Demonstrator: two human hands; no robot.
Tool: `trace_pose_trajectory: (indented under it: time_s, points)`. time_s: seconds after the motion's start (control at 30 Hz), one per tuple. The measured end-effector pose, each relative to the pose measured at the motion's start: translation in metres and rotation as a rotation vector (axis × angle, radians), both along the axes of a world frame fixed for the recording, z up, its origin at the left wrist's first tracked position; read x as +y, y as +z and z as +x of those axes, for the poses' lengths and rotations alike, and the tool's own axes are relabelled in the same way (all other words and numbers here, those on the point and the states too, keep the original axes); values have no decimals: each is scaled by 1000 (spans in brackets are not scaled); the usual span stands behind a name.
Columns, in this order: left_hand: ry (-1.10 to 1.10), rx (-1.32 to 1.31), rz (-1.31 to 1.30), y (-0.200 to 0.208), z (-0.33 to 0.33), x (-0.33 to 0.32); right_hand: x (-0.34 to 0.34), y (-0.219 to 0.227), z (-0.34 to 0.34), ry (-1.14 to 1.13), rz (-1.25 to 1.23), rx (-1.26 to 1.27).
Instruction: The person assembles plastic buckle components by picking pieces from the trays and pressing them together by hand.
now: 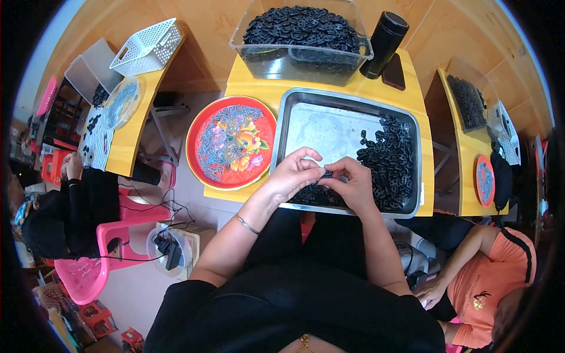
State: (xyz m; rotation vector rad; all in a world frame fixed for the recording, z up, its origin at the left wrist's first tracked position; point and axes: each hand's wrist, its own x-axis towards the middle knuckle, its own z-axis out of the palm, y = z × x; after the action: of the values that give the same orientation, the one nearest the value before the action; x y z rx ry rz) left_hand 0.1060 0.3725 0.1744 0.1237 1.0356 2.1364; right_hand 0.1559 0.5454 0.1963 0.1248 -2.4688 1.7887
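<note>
My left hand (296, 175) and my right hand (351, 183) meet over the near part of a metal tray (347, 95), fingertips almost touching. The right thumb and fingers pinch a small black part (328, 174). The left thumb and forefinger are closed against its left side; what they hold is too small to make out. Many loose black parts (388, 162), flat with holes, lie along the tray's right side and under my hands. Left of it, a round red flowered tray (194, 159) carries many thin grey screw-like pieces (215, 141).
Behind the metal tray stands a clear plastic bin (282, 65) heaped with black parts. A black flask (385, 44) and a dark phone-like slab (394, 75) are beside it. People sit at other tables left and right. A pink chair (106, 250) and cables are at left.
</note>
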Motion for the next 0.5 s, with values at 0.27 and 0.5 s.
trace_pose_trajectory:
  time_s: [0.27,0.5]
  points:
    - [-34,-31,6,0,-1,1,2,-11,0,-14,-83,-50]
    - [25,-8,58,2,-2,0,-2,-8,-4,22,-191,-36]
